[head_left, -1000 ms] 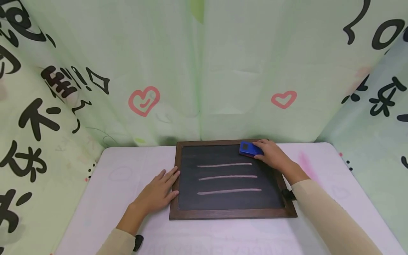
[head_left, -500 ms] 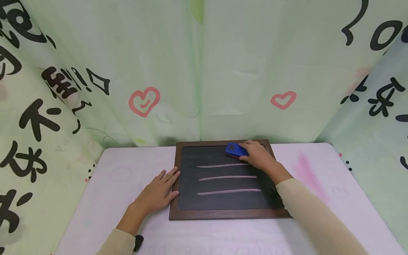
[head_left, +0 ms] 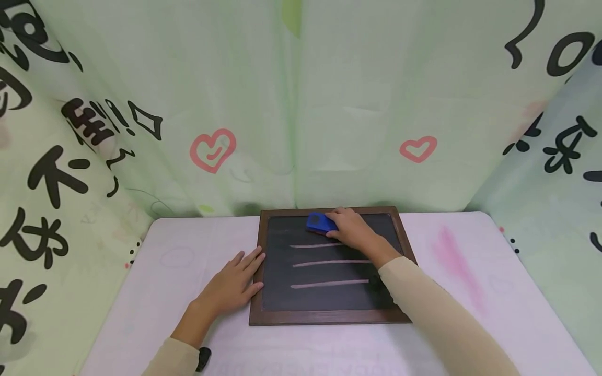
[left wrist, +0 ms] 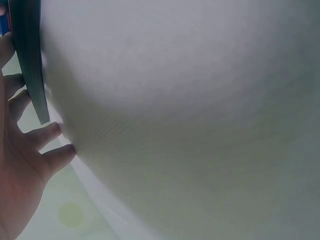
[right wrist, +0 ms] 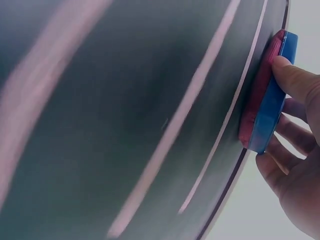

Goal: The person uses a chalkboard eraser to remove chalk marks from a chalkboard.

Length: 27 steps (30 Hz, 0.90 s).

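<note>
A small blackboard (head_left: 329, 301) in a brown wooden frame lies on the table with three pale pink chalk lines (head_left: 324, 284) across it. My right hand (head_left: 352, 230) grips a blue blackboard eraser (head_left: 320, 223) over the upper part of the board, above the top line. In the right wrist view, the thumb and fingers pinch the blue body of the eraser (right wrist: 267, 117), and its red felt faces the board. My left hand (head_left: 230, 284) rests with fingers extended at the frame's left edge; the left wrist view shows its fingers along the frame (left wrist: 30, 65).
A white table (head_left: 188, 245) carries the board, with a faint pink smear (head_left: 453, 256) on its right side. Pale green curtains (head_left: 348, 104) with black writing and red hearts hang behind and on both sides.
My right hand has slid the eraser leftward along the top of the board, from near its upper right corner to left of the middle. The left hand has stayed in place.
</note>
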Each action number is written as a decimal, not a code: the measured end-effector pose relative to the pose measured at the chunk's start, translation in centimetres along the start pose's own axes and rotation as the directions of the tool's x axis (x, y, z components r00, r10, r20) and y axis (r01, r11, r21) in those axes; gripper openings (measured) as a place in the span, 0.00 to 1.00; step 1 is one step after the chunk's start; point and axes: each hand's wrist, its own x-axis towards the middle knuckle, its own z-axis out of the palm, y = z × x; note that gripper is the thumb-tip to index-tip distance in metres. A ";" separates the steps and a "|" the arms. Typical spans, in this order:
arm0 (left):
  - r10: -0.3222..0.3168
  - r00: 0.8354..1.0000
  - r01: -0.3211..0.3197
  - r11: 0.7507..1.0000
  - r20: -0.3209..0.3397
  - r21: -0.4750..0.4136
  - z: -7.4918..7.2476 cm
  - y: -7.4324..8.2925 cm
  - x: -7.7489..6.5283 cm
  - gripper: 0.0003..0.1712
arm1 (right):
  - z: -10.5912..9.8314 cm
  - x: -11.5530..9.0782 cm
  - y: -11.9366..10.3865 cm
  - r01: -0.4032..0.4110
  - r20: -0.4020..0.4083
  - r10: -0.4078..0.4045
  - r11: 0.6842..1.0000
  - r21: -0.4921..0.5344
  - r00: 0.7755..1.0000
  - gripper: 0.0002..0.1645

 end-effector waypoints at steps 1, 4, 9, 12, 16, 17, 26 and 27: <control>0.001 1.000 -0.001 1.000 0.000 -0.003 0.0 0.0 0.0 0.38 | 0.1 0.3 -0.4 0.003 0.004 -0.003 1.000 -0.002 1.000 0.38; 0.000 1.000 0.000 1.000 0.002 -0.004 0.0 0.0 -0.2 0.38 | 0.4 1.2 -1.6 0.005 0.019 -0.005 1.000 0.000 1.000 0.38; 0.003 1.000 -0.003 1.000 -0.003 0.007 0.2 -0.2 -0.3 0.39 | 1.0 2.8 -3.6 0.024 0.028 -0.024 0.999 -0.021 0.999 0.38; 0.006 1.000 -0.006 1.000 -0.008 0.015 0.1 -0.3 -0.2 0.39 | 1.0 3.9 -4.8 0.042 0.039 -0.040 0.998 -0.043 0.998 0.38; 0.009 1.000 -0.009 0.999 -0.009 0.032 0.0 -0.4 0.0 0.40 | 0.9 4.9 -6.4 0.058 0.058 -0.055 0.997 -0.055 0.997 0.37; 0.010 1.000 -0.010 0.999 -0.010 0.038 0.1 -0.4 0.0 0.40 | 0.9 5.1 -6.7 0.060 0.058 -0.057 0.997 -0.056 0.997 0.37; 0.002 1.000 -0.002 1.000 0.011 0.014 0.1 -0.4 0.1 0.39 | 1.3 5.6 -8.8 0.095 0.048 -0.092 0.993 -0.071 0.995 0.35; 0.000 1.000 0.000 1.000 0.012 0.012 0.1 -0.4 0.1 0.39 | 1.3 5.6 -8.9 0.100 0.047 -0.097 0.992 -0.074 0.994 0.35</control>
